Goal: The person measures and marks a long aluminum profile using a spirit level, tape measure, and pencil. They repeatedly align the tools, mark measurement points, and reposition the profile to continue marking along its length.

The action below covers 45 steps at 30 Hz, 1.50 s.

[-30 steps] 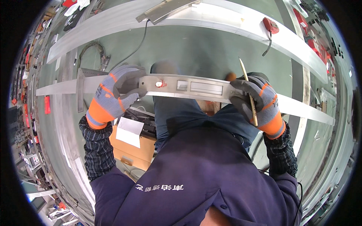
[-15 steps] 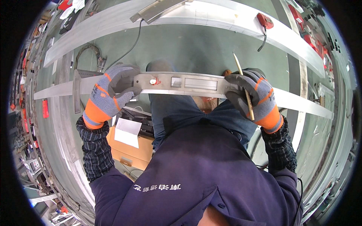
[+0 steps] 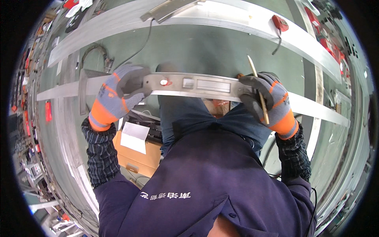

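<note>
A slotted metal plate (image 3: 177, 81) with rectangular cutouts and a small red-and-white part is held level in front of my legs. My left hand (image 3: 125, 89), in a grey and orange glove, pinches its left end. My right hand (image 3: 269, 98), gloved alike, grips the right end, and a pale pencil-like stick (image 3: 263, 107) with a pointed upper tip is tucked among its fingers. Behind or under the plate runs a long silver bar (image 3: 312, 107); whether the two touch, I cannot tell. A flat angled metal piece (image 3: 82, 93) stands across the bar beside my left hand.
Farther off, a wide silver beam (image 3: 233, 17) carries a red tape measure (image 3: 280, 23) and a bent metal piece (image 3: 173, 10). A dark cable (image 3: 143, 45) hangs from there. Below left sits a cardboard box (image 3: 136, 160) with white paper (image 3: 134, 136). More rails (image 3: 316, 132) stand at right.
Both hands and the plate have shifted slightly right against my view. The far beam and its tape measure show a similar small shift. My grip looks unchanged.
</note>
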Tool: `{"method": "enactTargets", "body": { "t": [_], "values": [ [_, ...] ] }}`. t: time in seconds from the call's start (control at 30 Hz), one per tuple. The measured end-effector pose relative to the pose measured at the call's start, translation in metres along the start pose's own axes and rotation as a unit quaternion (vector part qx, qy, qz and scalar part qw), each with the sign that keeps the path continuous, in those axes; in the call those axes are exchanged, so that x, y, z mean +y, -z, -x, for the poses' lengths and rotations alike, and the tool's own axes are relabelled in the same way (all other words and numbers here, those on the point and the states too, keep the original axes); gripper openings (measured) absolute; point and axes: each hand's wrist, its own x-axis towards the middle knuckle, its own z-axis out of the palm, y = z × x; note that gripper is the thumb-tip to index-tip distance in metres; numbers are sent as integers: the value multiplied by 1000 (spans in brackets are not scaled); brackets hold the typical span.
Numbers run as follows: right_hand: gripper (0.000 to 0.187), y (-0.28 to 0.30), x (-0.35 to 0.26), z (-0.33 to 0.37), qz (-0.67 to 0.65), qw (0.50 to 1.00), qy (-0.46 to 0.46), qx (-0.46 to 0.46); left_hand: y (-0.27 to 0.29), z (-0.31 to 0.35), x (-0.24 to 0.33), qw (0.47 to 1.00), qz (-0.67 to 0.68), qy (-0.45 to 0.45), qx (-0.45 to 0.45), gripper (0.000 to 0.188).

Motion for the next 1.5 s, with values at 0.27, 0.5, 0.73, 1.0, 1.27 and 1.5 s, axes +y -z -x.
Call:
{"method": "enactTargets", "body": {
  "t": [0.27,0.5,0.73,1.0,1.27,1.5],
  "values": [
    [32,-2,-8,11,-147,981,-72,108,-3,4,-3,991,123,59,-12,63],
    [32,-9,-64,13,-170,977,22,127,-2,2,-8,1000,-1,-11,-3,62],
    [48,-46,-121,-32,-128,984,124,-12,1,-1,2,999,-17,-36,-5,57],
    [44,-91,-117,-44,-49,989,140,-1,0,2,4,998,63,17,-17,52],
    [47,-96,-120,-45,-18,990,138,-3,1,1,1,999,4,-38,-10,51],
    [53,-95,-121,-44,30,991,123,-40,0,2,3,999,46,-15,-15,51]
  ]
}}
